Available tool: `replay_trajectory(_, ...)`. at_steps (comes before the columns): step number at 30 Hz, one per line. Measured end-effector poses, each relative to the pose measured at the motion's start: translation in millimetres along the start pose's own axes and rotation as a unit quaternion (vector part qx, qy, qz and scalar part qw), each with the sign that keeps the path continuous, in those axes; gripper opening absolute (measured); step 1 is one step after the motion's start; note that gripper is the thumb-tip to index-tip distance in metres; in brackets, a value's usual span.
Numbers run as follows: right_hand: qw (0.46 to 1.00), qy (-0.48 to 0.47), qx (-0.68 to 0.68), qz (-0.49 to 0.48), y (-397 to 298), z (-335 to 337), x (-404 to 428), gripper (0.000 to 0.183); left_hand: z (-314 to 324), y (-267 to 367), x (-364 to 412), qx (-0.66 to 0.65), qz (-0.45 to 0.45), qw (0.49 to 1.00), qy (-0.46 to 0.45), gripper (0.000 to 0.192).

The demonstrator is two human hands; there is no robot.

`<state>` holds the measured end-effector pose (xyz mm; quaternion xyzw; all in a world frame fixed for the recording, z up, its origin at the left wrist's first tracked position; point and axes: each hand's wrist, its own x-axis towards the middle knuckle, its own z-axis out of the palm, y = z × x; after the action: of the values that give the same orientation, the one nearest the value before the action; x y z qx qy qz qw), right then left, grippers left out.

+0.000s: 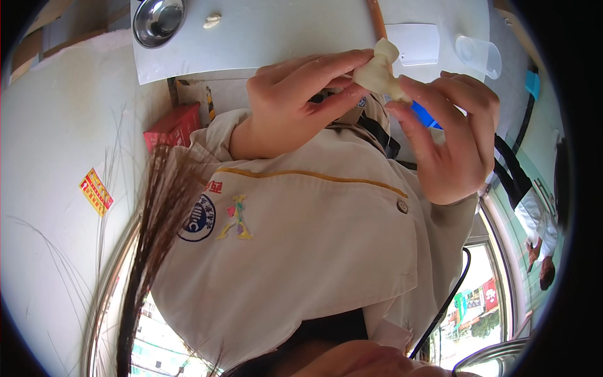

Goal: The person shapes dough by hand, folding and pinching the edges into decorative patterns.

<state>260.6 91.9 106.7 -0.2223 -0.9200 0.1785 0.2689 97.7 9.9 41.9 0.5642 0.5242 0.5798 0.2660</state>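
Observation:
A pale, dough-like lump (375, 75) with a rounded knob on top and a narrower lower end is held up between my hands, over the near edge of the white table. My left hand (301, 94) pinches its wide middle from the left, the index finger above and the thumb below. At the lower right end, the thumb and index finger of my right hand (452, 127) grip the lump, while the other fingers stay curled. Behind the lump's top, the end of a wooden rod (377, 19) shows, reaching out of view.
On the white table (282, 28) are a steel bowl (160, 21), small pale dough-like bits (212, 20), a white flat sheet (414, 44) and a clear plastic container (478, 56). A red box (174, 126) sits below the table. At far right stands a person in white (537, 217).

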Motion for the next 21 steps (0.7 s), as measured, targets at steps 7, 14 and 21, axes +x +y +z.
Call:
replay_trajectory(7,0.999,0.021,0.021,-0.023,1.3,0.3,-2.9,0.029,4.7,-3.9,-0.8,-0.001,0.003,0.998,0.06,0.032)
replay_trajectory(14,0.998,0.023,0.032,-0.044,2.1,3.9,-4.0,0.032,-1.4,-1.0,0.2,-0.012,0.021,0.999,0.02,0.035)
replay_trajectory(21,0.999,-0.02,0.049,-0.013,2.1,-4.6,-3.3,0.04,-1.2,10.0,0.4,-0.062,-0.017,0.997,0.032,0.031)
